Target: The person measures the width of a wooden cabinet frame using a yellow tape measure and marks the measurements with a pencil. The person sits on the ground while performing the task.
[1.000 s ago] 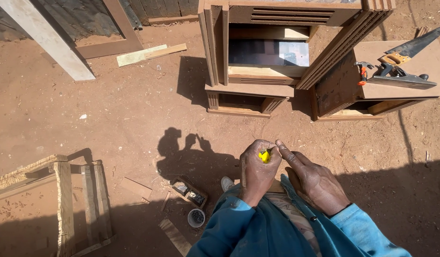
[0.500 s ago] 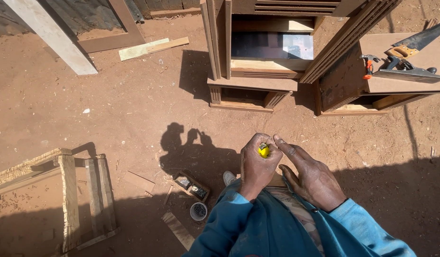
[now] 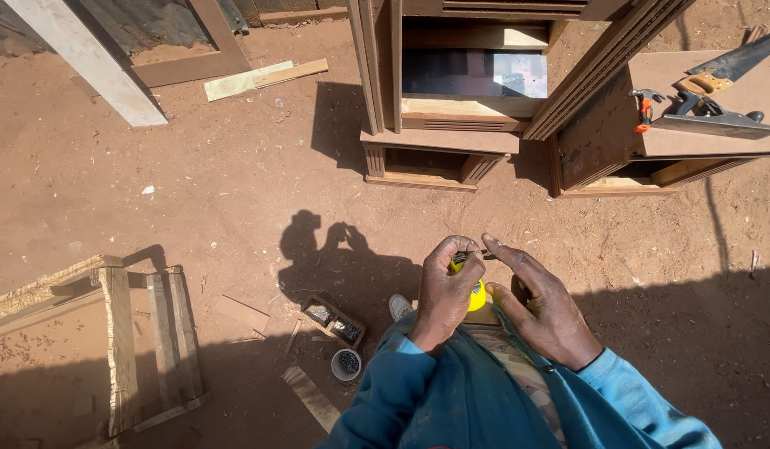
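Observation:
My left hand point(image 3: 441, 293) is closed around a small yellow tool point(image 3: 478, 296), held in front of my lap over the red dirt ground. A short dark strip point(image 3: 470, 257) sticks out of the tool's top, between my left thumb and the fingers of my right hand. My right hand point(image 3: 541, 309) sits just to the right, its index finger and thumb pinched on the end of that strip. Both arms wear blue sleeves point(image 3: 401, 391). Most of the tool is hidden by my fingers.
Brown wooden cabinet parts point(image 3: 451, 141) stand ahead. A board point(image 3: 701, 150) at right carries a hand plane point(image 3: 708, 120), a saw point(image 3: 730, 66) and an orange-handled hammer point(image 3: 645, 112). Near my foot are a small wooden tray point(image 3: 335, 320) and a white cup point(image 3: 346, 364) of nails. A wooden frame point(image 3: 123, 333) lies lower left.
The yellow tool has dropped lower in my left hand, and the dark strip now shows above it. My right fingers have closed onto the strip's end.

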